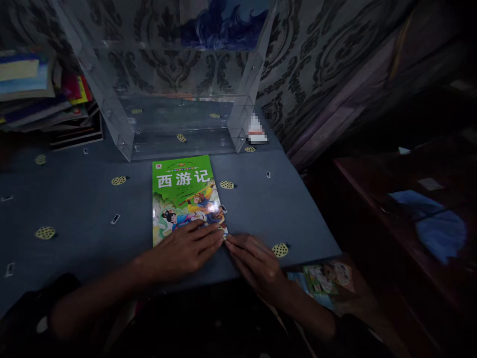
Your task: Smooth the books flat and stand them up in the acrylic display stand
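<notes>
A green storybook (179, 199) with white Chinese characters and cartoon figures lies face up on the patterned tablecloth (93, 199). My left hand (190, 248) rests flat across the lower part of its cover, fingers stretched towards the right edge. At the book's lower right corner, my right hand (257, 263) is closed, its fingertips pinching that corner. The two hands' fingertips almost meet there. Both hands hide the bottom of the cover.
Behind the book stands a clear acrylic rack (182, 134). A stack of books (33, 99) is at the far left. Beyond the table's right edge, books (324, 278) lie lower down, and a blue cloth-like item (439, 228) lies on a dark red surface.
</notes>
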Demonstrator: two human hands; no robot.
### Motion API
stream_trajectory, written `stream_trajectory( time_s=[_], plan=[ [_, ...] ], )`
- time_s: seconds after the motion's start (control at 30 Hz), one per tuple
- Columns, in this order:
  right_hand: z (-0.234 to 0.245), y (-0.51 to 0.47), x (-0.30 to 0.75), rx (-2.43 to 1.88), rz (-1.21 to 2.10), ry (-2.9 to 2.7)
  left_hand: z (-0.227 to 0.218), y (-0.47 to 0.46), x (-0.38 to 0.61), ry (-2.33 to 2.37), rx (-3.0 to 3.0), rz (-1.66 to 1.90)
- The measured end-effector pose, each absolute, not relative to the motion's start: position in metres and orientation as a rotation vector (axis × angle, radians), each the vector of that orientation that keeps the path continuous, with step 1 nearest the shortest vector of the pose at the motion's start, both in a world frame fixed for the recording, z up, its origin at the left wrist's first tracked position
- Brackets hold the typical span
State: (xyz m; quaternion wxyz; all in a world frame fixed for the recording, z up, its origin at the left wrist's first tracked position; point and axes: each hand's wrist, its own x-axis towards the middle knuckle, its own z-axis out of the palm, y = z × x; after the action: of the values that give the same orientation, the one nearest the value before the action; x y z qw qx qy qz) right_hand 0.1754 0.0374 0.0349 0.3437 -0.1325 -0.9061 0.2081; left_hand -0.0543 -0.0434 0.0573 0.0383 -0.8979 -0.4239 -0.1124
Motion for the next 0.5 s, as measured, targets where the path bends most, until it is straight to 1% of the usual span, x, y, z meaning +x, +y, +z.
stream_trajectory(
  time_s=[0.4,0.5],
  plan=[
    [0.032,0.04,0.177,-0.302,0.529,-2.392,0.048,-0.072,-0.057,-1.37,-2.628,-0.265],
    [0.033,0.04,0.177,-0.296,0.518,-2.393,0.042,-0.086,-0.064,-1.411,-2.596,-0.308]
  ],
)
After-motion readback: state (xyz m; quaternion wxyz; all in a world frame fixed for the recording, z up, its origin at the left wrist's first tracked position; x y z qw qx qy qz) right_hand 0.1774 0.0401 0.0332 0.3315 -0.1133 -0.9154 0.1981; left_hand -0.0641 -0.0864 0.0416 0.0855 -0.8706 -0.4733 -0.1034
